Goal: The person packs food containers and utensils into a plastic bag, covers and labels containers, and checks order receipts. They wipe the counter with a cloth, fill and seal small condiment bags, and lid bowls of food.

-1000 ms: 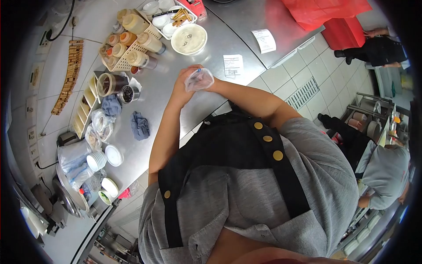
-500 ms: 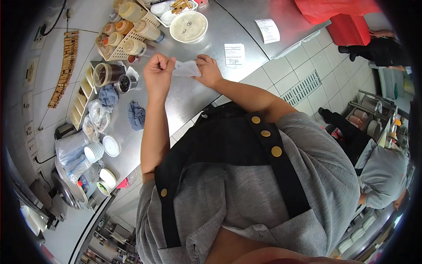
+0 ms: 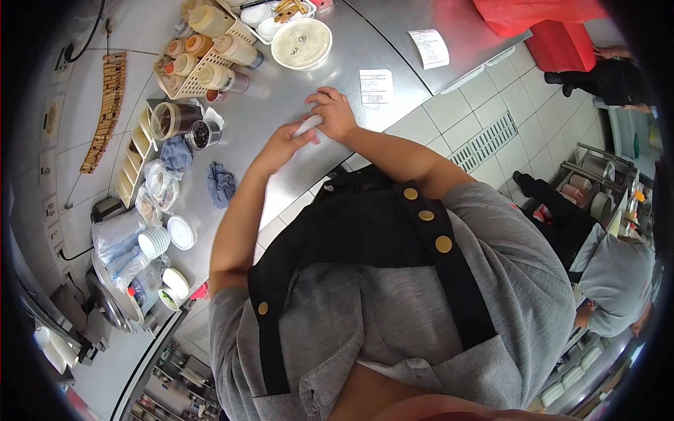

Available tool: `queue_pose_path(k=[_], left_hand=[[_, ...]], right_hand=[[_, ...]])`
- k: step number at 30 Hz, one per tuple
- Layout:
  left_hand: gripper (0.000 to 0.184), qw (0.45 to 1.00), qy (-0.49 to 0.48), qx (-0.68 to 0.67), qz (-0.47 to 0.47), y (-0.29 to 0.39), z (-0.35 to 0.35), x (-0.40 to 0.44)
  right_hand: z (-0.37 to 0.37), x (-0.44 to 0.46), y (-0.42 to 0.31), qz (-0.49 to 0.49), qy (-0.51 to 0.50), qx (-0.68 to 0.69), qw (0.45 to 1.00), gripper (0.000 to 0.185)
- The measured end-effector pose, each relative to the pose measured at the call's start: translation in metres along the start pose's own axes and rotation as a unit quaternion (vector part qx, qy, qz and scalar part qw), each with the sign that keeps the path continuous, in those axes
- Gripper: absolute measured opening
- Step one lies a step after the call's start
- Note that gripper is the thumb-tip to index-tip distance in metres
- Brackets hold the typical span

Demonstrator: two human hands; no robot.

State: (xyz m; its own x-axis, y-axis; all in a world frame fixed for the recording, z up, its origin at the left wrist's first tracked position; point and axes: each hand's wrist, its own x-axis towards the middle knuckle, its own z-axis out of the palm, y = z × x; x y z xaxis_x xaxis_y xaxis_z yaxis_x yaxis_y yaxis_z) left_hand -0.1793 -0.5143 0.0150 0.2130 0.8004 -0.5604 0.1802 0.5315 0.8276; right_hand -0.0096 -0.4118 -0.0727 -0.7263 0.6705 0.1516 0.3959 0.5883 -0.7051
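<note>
A small, whitish translucent plastic bag (image 3: 309, 125), bunched and folded, is between my hands above the steel counter (image 3: 281, 189). My left hand (image 3: 282, 146) pinches its lower left end between thumb and fingers. At its upper right end, my right hand (image 3: 333, 114) grips it with curled fingers, some of them raised. The hands are close together. Beyond them stands a round lidded tub (image 3: 302, 43) with writing on its lid. A printed slip (image 3: 376, 87) lies to the right of my right hand.
A basket of squeeze bottles (image 3: 203, 67), a dark sauce jar (image 3: 168, 121) and a blue cloth (image 3: 220, 185) are on the left. Another slip (image 3: 428, 48) lies near a red bag (image 3: 533, 14). A co-worker (image 3: 614, 281) stands at the right, with another person (image 3: 611, 81) farther up.
The bag was open and rounded, then stretched between my separated hands; now it is bunched smaller. My left hand has moved down and right, toward my right hand.
</note>
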Motion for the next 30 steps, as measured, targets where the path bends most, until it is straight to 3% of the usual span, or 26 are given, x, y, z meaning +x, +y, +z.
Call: queue_pose_path(k=[1,2,3,4,5,6,7,9,12,16,18,21,23,26,27,29,30], left_hand=[[0.038,1.000,0.000,0.002,-0.001,0.002,0.012,0.003],[0.034,0.978,0.163,0.074,0.105,0.003,0.033,0.009],[0.031,0.914,0.318,0.143,0.207,0.009,0.045,0.009],[0.031,0.913,0.320,0.144,0.208,0.014,0.042,0.005],[0.023,0.865,0.334,0.340,0.156,0.020,0.039,0.001],[0.017,0.779,0.335,0.522,0.097,0.025,0.037,-0.003],[0.017,0.777,0.339,0.521,0.097,0.024,0.030,-0.003],[0.017,0.840,0.299,0.452,0.023,0.023,0.018,-0.003],[0.017,0.868,0.264,0.421,0.003,0.028,0.021,0.004],[0.018,0.844,0.303,0.441,0.027,0.037,0.030,-0.003],[0.010,0.780,0.359,0.510,0.062,0.048,0.037,-0.020],[0.017,0.819,0.332,0.444,0.145,0.042,0.020,-0.027],[0.033,0.762,0.379,0.437,0.292,0.063,0.027,-0.036],[0.035,0.740,0.391,0.400,0.374,0.089,0.036,-0.040],[0.035,0.744,0.378,0.399,0.379,0.092,0.039,-0.041],[0.037,0.719,0.468,0.352,0.374,0.095,0.041,-0.042],[0.035,0.734,0.492,0.297,0.362,0.090,0.040,-0.043]], right_hand=[[0.000,0.000,0.001,-0.003,-0.002,0.007,1.000,0.022],[0.000,0.000,0.002,-0.003,-0.001,0.008,1.000,0.022],[0.000,0.001,0.002,-0.005,-0.007,-0.010,1.000,0.022],[0.000,0.002,0.003,-0.007,-0.013,-0.029,0.999,0.024],[0.000,0.000,0.003,-0.010,-0.015,-0.029,0.999,0.024],[-0.003,-0.003,0.001,-0.020,-0.026,-0.032,0.999,0.023],[-0.007,-0.002,-0.002,-0.030,-0.036,-0.035,0.998,0.022],[-0.007,-0.004,-0.001,-0.037,-0.026,-0.016,0.999,0.022],[-0.003,-0.006,0.001,-0.037,-0.018,-0.004,0.999,0.023],[-0.003,-0.004,0.001,-0.034,-0.022,-0.003,0.999,0.026],[-0.007,-0.003,0.001,-0.032,-0.040,-0.006,0.999,0.028],[0.000,-0.007,0.003,-0.053,-0.045,-0.012,0.997,0.032],[-0.003,0.008,0.014,-0.089,-0.021,-0.028,0.995,0.036],[-0.015,0.012,0.016,-0.066,-0.090,-0.005,0.994,0.050],[-0.020,0.014,0.014,-0.066,-0.087,0.047,0.993,0.056],[-0.040,0.003,0.007,-0.074,-0.026,0.109,0.991,0.072],[-0.059,-0.005,0.006,-0.055,-0.008,0.106,0.993,0.072]])
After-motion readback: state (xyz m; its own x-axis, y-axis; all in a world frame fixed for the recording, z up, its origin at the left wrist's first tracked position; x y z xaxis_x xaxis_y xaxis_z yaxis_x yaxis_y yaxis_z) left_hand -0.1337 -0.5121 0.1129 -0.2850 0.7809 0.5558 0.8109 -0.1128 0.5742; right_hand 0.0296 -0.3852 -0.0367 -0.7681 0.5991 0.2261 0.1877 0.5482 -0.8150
